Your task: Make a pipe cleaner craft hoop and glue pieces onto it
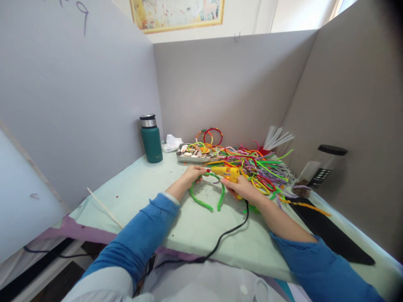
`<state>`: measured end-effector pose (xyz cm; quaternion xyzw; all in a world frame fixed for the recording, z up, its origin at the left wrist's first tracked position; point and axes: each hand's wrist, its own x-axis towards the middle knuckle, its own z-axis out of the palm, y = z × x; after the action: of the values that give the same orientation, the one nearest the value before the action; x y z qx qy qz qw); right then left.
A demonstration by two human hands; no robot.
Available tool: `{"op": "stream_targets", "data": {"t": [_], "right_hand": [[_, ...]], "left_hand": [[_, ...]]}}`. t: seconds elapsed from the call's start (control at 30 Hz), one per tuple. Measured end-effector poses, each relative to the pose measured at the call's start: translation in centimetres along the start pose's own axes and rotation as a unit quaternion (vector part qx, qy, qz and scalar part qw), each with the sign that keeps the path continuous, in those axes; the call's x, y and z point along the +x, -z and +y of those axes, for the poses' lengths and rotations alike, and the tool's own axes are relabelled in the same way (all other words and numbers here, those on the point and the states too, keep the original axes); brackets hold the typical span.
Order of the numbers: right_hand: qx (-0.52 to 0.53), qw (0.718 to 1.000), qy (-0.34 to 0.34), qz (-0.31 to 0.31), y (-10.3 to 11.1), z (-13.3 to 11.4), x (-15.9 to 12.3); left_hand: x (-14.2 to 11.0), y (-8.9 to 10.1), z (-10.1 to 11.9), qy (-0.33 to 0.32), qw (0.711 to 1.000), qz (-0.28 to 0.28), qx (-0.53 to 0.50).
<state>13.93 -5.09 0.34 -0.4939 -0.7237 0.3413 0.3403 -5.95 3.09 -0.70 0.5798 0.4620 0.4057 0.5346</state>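
My left hand (194,173) pinches a green fuzzy headband (201,203) at the top of its arch, where a small red piece (208,170) shows by the fingertips. The headband's two ends point toward me above the table. In my right hand (242,187) is a yellow hot glue gun (227,173), its nozzle pointing left at the red piece. An orange light glows on the gun's side. From its handle a black cord (225,235) runs down over the table's front edge. Whether the nozzle touches the red piece I cannot tell.
Behind my hands lie a metal tray (197,159) of small pieces and a heap of colourful pipe cleaners (252,161). A green bottle (151,140) stands back left, a clear bottle (324,167) at right. Grey partitions (233,88) enclose the table. A thin stick (103,206) lies left.
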Motion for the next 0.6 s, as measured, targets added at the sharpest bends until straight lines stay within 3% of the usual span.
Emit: {"op": "stream_targets", "data": {"t": [0.43,0.6], "right_hand": [[-0.003,1.0,-0.012,0.013,0.09,-0.07,-0.06],[-0.01,0.993,-0.064,0.095,0.4,0.65,0.67]], "left_hand": [[0.11,0.04,-0.04,-0.003,1.0,-0.001,-0.005],[-0.19,0.12,0.47,-0.005,1.0,0.012,-0.01]]}}
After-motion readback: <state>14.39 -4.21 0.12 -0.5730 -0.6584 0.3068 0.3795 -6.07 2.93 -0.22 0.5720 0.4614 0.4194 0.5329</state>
